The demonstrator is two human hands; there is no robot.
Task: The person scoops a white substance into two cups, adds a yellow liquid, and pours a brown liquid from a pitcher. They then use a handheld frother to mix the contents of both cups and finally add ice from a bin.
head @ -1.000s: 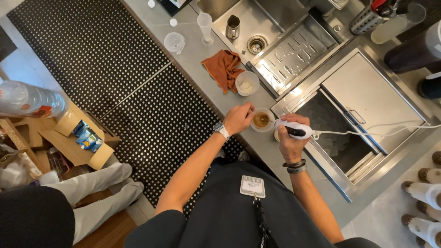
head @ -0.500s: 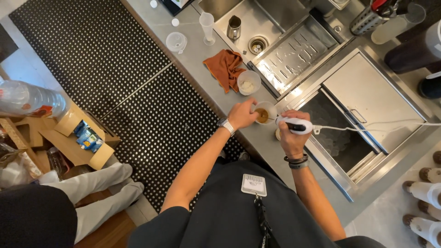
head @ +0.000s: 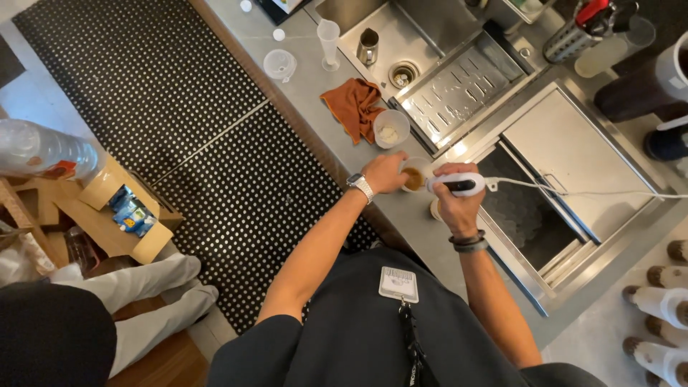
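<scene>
L hand (head: 383,173) is wrapped round a small cup (head: 414,177) of brown liquid on the steel counter (head: 301,93), steadying it from its left side. R hand (head: 457,203) is closed in a grip on a white handheld mixer (head: 456,184) w/ a white cord (head: 573,190) running off to the right; mixer's front end sits at the cup's rim, tip hidden. Just beyond the cup, 1 clear plastic cup (head: 391,129) w/ something pale/whitish at the bottom, touching a crumpled orange cloth (head: 355,106). Further up the counter: 1 tall clear measuring cylinder (head: 329,43), looks empty, & 1 clear funnel-like cup (head: 279,65), also empty, near each other. In the sink (head: 401,29): 1 small metal pitcher (head: 367,46), contents can't tell, next to the round drain (head: 403,74). Right of the hands, an open ice well (head: 512,215), dark inside, w/ a steel lid (head: 573,154) slid half back. Top right: 1 metal utensil holder (head: 573,39) w/ red & black handles sticking out. Bottom right: 4 white bottles w/ brown caps (head: 663,301) in part view. 2 wrist items: watch on L (head: 362,186), dark bands on R (head: 469,242). Left on the floor beside the black dotted mat (head: 179,115), another person's legs in pale trousers (head: 143,287).
</scene>
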